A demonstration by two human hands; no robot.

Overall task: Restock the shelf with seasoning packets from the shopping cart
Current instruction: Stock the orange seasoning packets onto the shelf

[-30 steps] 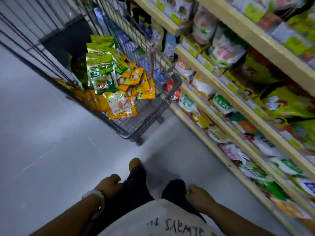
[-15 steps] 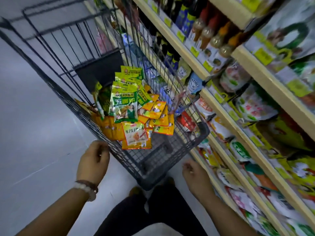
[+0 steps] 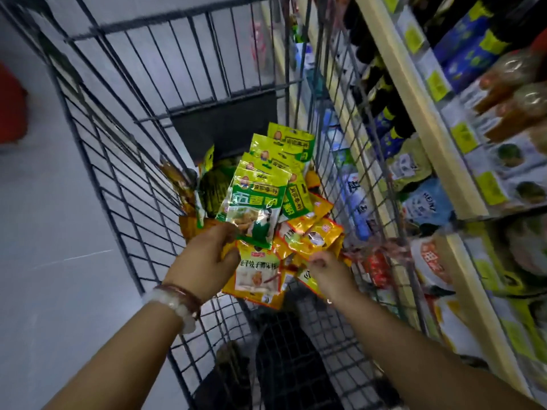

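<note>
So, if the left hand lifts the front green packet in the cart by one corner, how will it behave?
The green packet looks like thin glossy film, so it will probably flop and bend. It seems flat and small, so likely light. The shiny surface may slip from the left hand, or slide off the packets beneath.

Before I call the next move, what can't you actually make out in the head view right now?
- Right hand: its fingertips are buried among the orange packets, so its grip is unclear.
- Left hand: its fingers are behind the green packet.
- Cart floor: covered by the pile.
- Shelf labels: motion-blurred, unreadable.
</note>
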